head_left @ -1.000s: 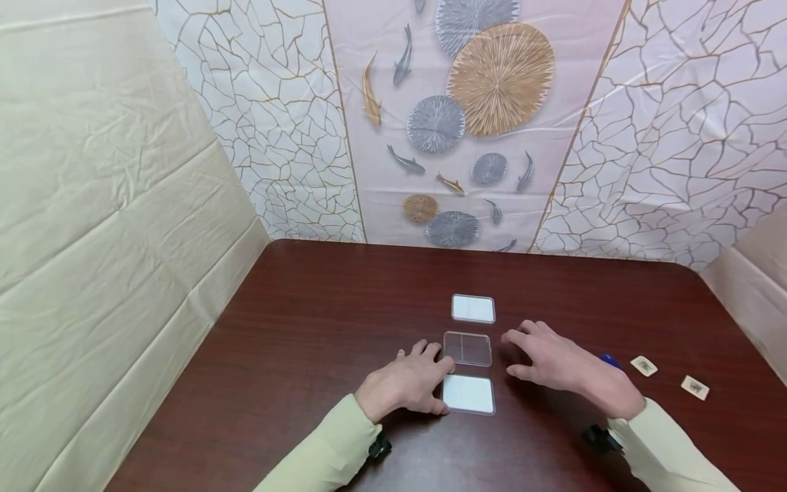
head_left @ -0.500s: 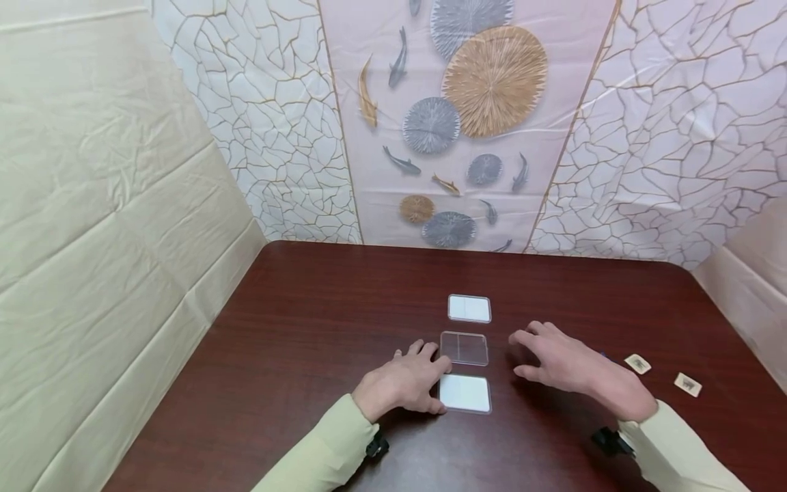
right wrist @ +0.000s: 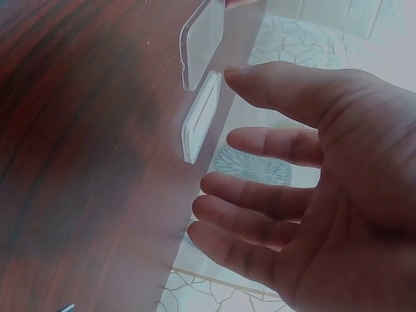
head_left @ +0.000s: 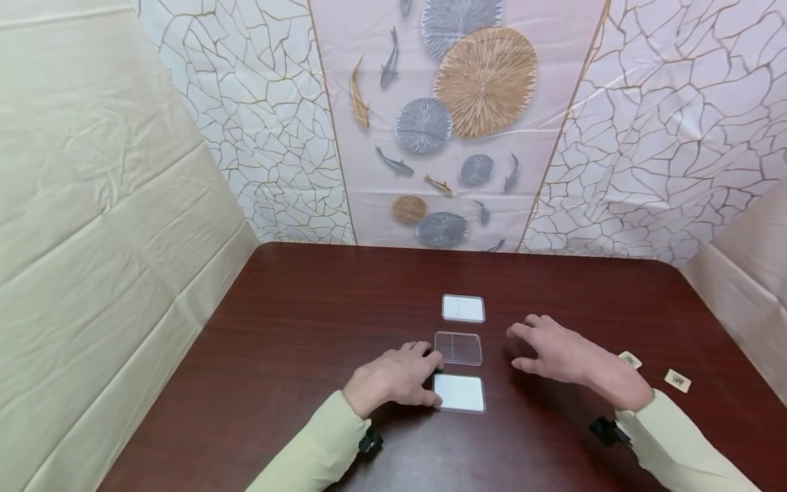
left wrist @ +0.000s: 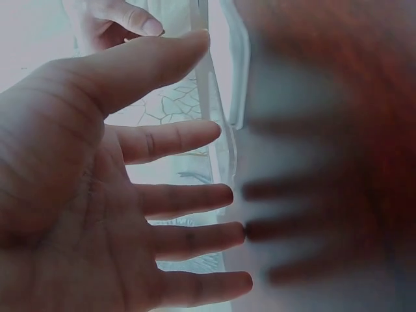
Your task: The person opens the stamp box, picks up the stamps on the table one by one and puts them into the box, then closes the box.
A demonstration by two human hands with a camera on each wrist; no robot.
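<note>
In the head view my left hand (head_left: 396, 376) is low over the table, fingers apart. Its thumb tip overlaps the left edge of the nearest flat white case (head_left: 459, 393). The index fingertip is at the corner of a clear see-through case (head_left: 462, 349) behind it. In the left wrist view the palm shows nothing held. My right hand (head_left: 556, 352) hovers to the right of the cases, fingers loosely bent, its palm bare in the right wrist view. Farthest back in the column lies another white case (head_left: 463, 308), a thin line across it.
Two small cream tiles with dark prints lie at the right: one (head_left: 628, 358) partly hidden by my right forearm, the other (head_left: 678, 380) farther right. Patterned cloth (head_left: 443, 137) hangs behind the dark red wooden table (head_left: 320, 287); a cream cloth (head_left: 123, 205) hangs at the left.
My right hand has drawn slightly right, away from the cases. A blue thing beside the tiles is now hidden behind that forearm. The whole head view has shifted a little left.
</note>
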